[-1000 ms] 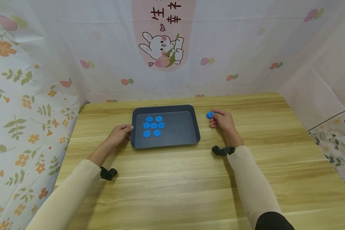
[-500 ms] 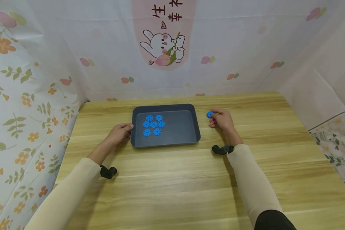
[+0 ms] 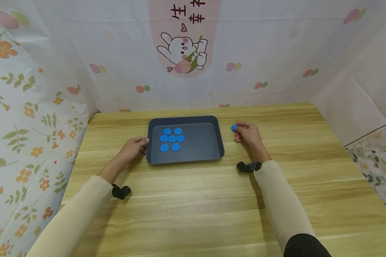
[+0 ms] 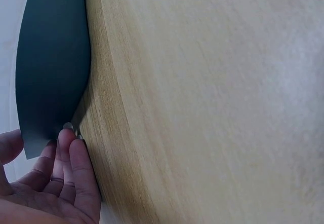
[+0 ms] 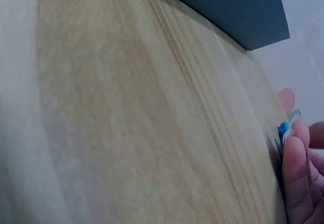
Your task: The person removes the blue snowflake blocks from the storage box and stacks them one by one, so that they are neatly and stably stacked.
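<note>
A dark grey tray (image 3: 201, 142) lies on the wooden table, with several flat blue notched discs (image 3: 172, 139) grouped in its left half. My left hand (image 3: 131, 150) grips the tray's left end; in the left wrist view the thumb and the fingers of this hand (image 4: 66, 183) are on opposite sides of the tray wall (image 4: 53, 57). Right of the tray, my right hand (image 3: 250, 135) pinches a blue disc (image 3: 233, 127), partly hidden by the fingers. The right wrist view shows only a small blue part (image 5: 283, 128) at the fingertips of that hand (image 5: 301, 168).
Behind the wooden table (image 3: 186, 203) hangs a white cloth (image 3: 260, 43) printed with fruit and a rabbit. A flower-patterned cloth (image 3: 29, 132) hangs at the left. Each wrist carries a black camera mount, the left one (image 3: 121, 192) and the right one (image 3: 249, 166).
The head view has shifted slightly. Slightly less of the blue disc shows beside my right fingers. My left hand keeps its place on the tray, and the discs inside have not moved.
</note>
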A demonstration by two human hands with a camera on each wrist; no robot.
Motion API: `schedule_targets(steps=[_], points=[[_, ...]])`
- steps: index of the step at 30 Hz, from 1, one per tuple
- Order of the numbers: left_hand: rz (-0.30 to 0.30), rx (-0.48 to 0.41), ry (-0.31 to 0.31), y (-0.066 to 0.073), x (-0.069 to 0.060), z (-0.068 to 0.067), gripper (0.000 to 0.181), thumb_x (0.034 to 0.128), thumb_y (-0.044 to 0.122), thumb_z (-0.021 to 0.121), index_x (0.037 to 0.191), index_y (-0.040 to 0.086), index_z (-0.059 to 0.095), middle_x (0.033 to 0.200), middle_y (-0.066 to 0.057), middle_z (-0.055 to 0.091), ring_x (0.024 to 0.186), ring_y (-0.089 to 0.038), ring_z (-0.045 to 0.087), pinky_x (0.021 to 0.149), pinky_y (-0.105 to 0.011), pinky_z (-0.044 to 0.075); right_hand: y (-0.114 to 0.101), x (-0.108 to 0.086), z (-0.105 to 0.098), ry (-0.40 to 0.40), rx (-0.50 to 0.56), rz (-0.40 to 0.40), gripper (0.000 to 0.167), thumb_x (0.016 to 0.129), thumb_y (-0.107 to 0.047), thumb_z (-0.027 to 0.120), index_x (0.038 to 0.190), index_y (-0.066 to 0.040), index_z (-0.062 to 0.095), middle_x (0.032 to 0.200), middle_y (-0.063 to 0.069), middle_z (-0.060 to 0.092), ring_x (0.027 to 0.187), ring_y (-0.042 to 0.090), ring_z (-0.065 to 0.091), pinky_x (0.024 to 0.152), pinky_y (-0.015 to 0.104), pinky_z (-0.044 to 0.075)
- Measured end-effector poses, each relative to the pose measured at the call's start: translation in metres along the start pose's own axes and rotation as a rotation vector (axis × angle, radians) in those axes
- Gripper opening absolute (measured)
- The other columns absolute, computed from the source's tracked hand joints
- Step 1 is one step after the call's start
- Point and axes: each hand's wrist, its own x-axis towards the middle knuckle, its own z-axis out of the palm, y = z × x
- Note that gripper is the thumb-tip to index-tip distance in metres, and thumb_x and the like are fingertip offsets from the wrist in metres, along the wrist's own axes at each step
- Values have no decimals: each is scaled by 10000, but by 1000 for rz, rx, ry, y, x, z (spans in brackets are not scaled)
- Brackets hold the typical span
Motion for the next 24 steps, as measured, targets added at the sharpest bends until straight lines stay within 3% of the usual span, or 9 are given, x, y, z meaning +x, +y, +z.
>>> schedule_targets(steps=[7,24], points=[[3,2,1,0,1,0,500,1048,339,422,1428,14,438,1183,-143,542,888,-141,559,850,-284,494,-2,-1,2,6,-25,12,507,914,-135,689,1377,-30,514,694,15,649,483,60,580,496,219,529],[10,15,-6,1,-1,0,510,1045,357,429,1429,22,446,1193,-155,541,901,-157,558,885,-315,496,-2,-1,4,12,-82,-11,480,923,-135,675,1369,-42,522,729,49,632,494,74,575,504,226,527]])
